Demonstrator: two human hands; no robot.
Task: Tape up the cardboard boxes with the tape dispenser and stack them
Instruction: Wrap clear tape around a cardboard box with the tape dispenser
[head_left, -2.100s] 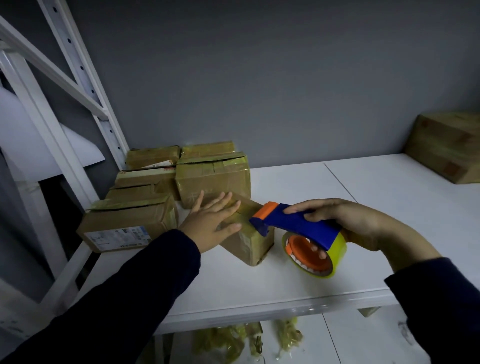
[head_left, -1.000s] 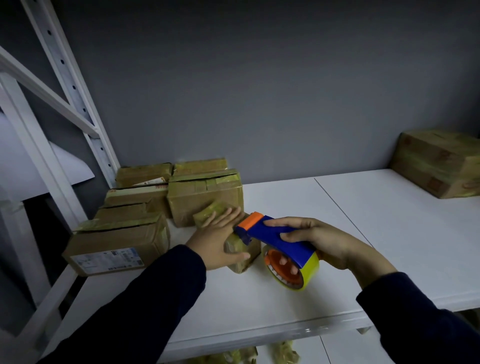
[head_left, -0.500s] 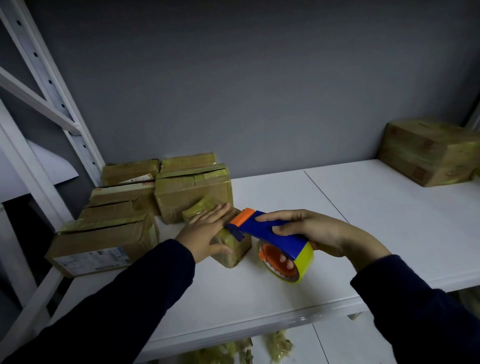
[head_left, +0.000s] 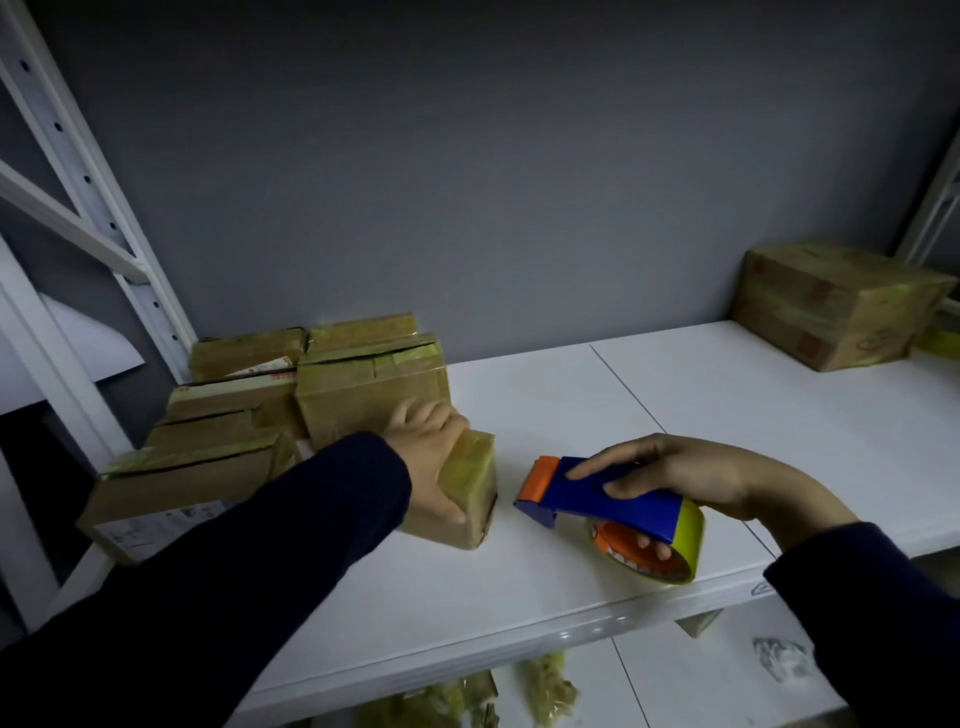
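A: Gripping the small box (head_left: 470, 488) with the left hand (head_left: 423, 462), curling fingers (head_left: 434, 415) over the far top edge, pressing the thumb on the near side.
B: Located where?
A: Sitting on the white shelf (head_left: 571, 405), just in front of the pile of boxes (head_left: 363, 384) at the left. Touching the pile or not, cannot tell.
B: Right hand (head_left: 680, 467)?
A: Clamped round the tape dispenser (head_left: 613, 499), laying fingers (head_left: 592, 467) along the blue handle, hooking others through the orange core. Held low near the shelf's front edge, pointing the orange nose at the box, clearly apart from it.
B: Step?
A: Probably between strips, or finishing this box before stacking. Next move likely needing either bringing the nose back onto the seam and pulling flat, or lifting the box onto the pile, squarely, without nudging neighbours.
B: Look of the box?
A: Brown cardboard, closed, wrapped in glossy yellowish tape over top and near end, wrinkled along the edges. Looking light, easy one-handed.
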